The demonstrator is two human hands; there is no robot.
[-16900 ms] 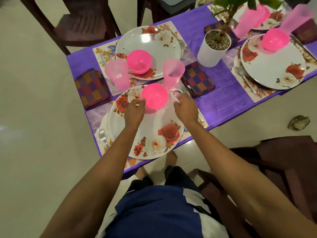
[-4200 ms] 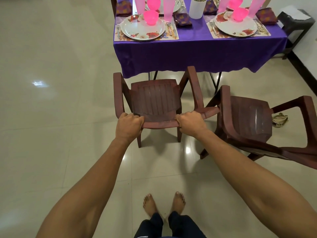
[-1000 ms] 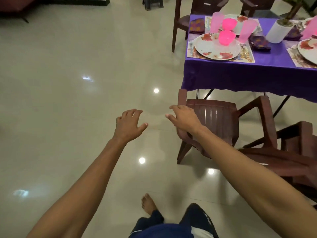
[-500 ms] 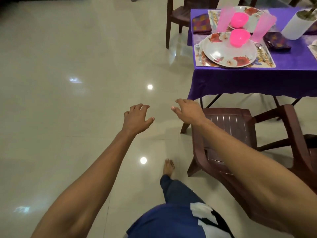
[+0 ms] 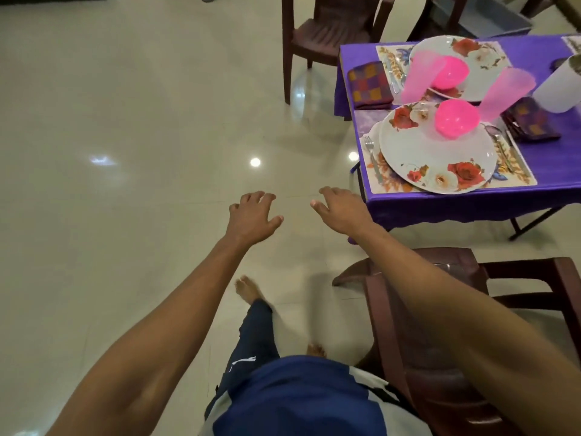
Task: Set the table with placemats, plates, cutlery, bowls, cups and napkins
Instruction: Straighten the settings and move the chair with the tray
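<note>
The table (image 5: 471, 209) with a purple cloth stands at the upper right. On its near corner a floral placemat (image 5: 515, 171) carries a flowered plate (image 5: 421, 158) with a pink bowl (image 5: 457, 119) on it. A fork (image 5: 371, 152) lies left of the plate, cutlery (image 5: 503, 149) right of it. Two pink cups (image 5: 418, 75) (image 5: 506, 92) stand behind, beside a second plate (image 5: 484, 67) and bowl (image 5: 451, 73). Checked napkins (image 5: 369, 84) (image 5: 531, 121) lie at both sides. My left hand (image 5: 251, 215) and right hand (image 5: 342, 212) hover empty over the floor, fingers spread, short of the table's corner.
A dark brown plastic chair (image 5: 456, 325) stands under my right arm. Another chair (image 5: 330, 29) is at the table's far end. A white plant pot (image 5: 562, 86) sits on the table at the right edge. Glossy tiled floor (image 5: 125, 184) fills the left.
I have stepped forward along the chair toward the table's corner; the table now appears closer and larger. Both hands stay empty and spread out in front.
</note>
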